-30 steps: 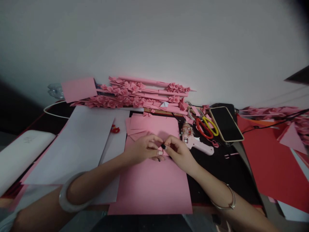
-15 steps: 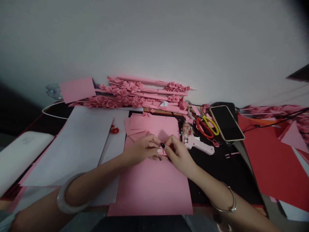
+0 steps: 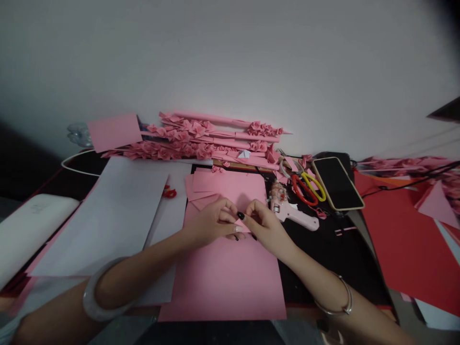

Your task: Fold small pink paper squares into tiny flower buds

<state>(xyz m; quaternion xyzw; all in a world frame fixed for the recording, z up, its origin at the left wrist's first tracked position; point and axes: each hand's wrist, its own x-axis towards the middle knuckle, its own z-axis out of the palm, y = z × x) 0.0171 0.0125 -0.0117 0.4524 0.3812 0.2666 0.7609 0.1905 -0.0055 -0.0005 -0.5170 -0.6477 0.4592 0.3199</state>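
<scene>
Both of my hands meet over a large pink paper sheet (image 3: 230, 282) in the middle of the table. Between the fingers is a small piece of pink paper (image 3: 243, 226), mostly covered by them. My left hand (image 3: 214, 221) pinches it from the left, thumb on top. From the right, my right hand (image 3: 265, 225) grips it, with its dark-nailed thumb close to the left fingertips. Just beyond the hands lie smaller pink paper pieces (image 3: 208, 182), and tiny folded pink bits rest at their far edge.
A pink glue gun (image 3: 298, 216), scissors with red and yellow handles (image 3: 313, 188) and a phone (image 3: 338, 183) lie to the right. Red paper (image 3: 406, 239) is farther right, white sheets (image 3: 108, 215) left. Pink paper flowers (image 3: 179, 136) line the wall.
Both hands stay over the pink sheet with the small paper. My right thumb and the left fingertips have shifted slightly; nothing else has moved noticeably.
</scene>
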